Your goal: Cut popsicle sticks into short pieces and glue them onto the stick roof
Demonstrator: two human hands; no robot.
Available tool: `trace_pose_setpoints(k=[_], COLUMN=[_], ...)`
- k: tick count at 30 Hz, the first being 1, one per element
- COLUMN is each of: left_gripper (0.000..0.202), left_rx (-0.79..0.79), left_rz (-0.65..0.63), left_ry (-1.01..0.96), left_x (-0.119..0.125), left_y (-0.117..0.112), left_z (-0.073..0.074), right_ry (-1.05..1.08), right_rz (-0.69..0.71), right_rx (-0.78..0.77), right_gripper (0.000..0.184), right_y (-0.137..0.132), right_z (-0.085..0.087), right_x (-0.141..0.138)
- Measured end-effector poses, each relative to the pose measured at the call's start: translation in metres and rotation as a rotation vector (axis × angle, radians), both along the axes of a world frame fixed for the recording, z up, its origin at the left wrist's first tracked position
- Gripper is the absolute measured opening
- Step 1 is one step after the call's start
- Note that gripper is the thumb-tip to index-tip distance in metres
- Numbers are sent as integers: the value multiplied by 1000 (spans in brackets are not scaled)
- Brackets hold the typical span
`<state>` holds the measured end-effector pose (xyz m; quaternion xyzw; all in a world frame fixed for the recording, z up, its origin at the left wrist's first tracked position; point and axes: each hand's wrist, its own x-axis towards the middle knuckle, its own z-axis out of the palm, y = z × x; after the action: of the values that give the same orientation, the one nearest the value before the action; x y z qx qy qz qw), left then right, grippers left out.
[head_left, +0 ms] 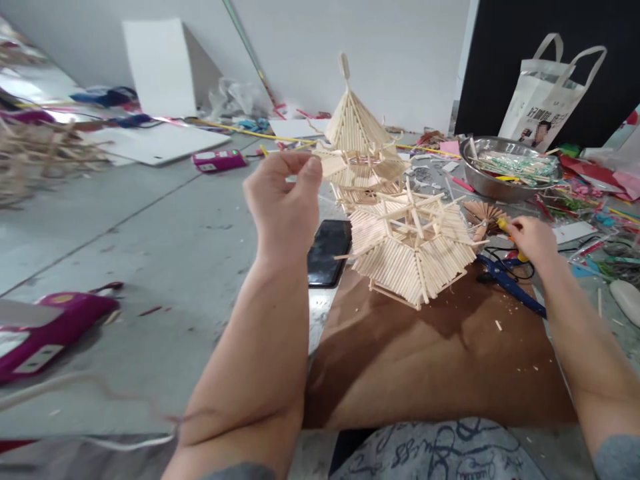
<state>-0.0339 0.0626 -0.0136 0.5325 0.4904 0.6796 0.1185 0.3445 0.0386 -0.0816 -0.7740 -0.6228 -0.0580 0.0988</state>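
Observation:
My left hand is raised with thumb and fingers pinched beside the left eave of a tiered tower of thin wooden sticks. Whether it grips a stick or the eave is hidden. In front of the tower sits a separate roof section of wooden sticks, with crossed sticks on top. At the right, my right hand is closed around a small yellow tool, whose kind I cannot make out. Just below that hand lie blue-handled cutters.
A brown sheet lies under the roof section, with a black phone to its left. Farther off are a steel bowl of packets and a white paper bag. Magenta devices and a bundle of sticks lie leftward.

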Motion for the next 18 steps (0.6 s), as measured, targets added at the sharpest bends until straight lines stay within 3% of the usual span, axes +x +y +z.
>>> trace_pose_setpoints(k=[3, 5, 10, 18], left_gripper=[13, 15, 9, 9], left_rx=[250, 355, 465, 350], left_rz=[-18, -26, -102, -132], left_ry=[-51, -67, 32, 190], left_x=[8, 13, 20, 18], left_y=[-18, -31, -54, -55], left_z=[14, 21, 27, 25], right_ry=[-88, -209, -305, -353], right_rz=[303, 406, 451, 504], right_rx=[-62, -155, -281, -321], right_gripper=[34, 35, 30, 30], right_y=[18, 31, 50, 62], right_z=[-2, -5, -10, -9], right_x=[-23, -37, -51, -62])
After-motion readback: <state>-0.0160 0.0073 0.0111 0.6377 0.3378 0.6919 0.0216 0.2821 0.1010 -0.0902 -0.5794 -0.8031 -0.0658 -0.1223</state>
